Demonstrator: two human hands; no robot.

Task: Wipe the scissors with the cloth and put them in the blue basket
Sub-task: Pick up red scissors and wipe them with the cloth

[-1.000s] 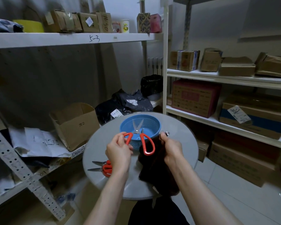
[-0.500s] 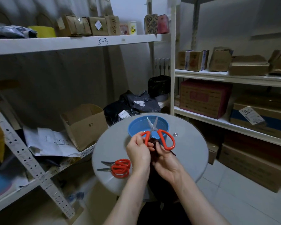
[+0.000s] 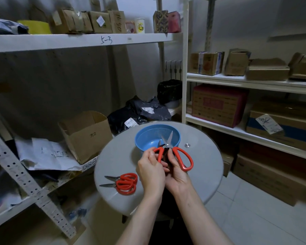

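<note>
The bench [image 3: 201, 174] offers open surface from 1 to 5 o'clock, interrupted only by a small metal stud [image 3: 187, 145]. The blue basket [image 3: 145, 138] stands at 12 o'clock, its opening partly overhung by the held scissors [image 3: 167, 144]. The left hand [image 3: 151, 172] and right hand [image 3: 177, 175] block the centre. Spare scissors [image 3: 125, 183] obstruct 8 o'clock. Shelving [image 3: 219, 80] closes in beyond the 2 o'clock rim.

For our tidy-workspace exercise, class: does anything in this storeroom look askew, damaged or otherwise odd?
Yes. On the left shelf an open cardboard box sits tilted beside crumpled papers. The boxes on the right upper shelf look dented. The spare scissors lie on the round table with blades spread.
</note>
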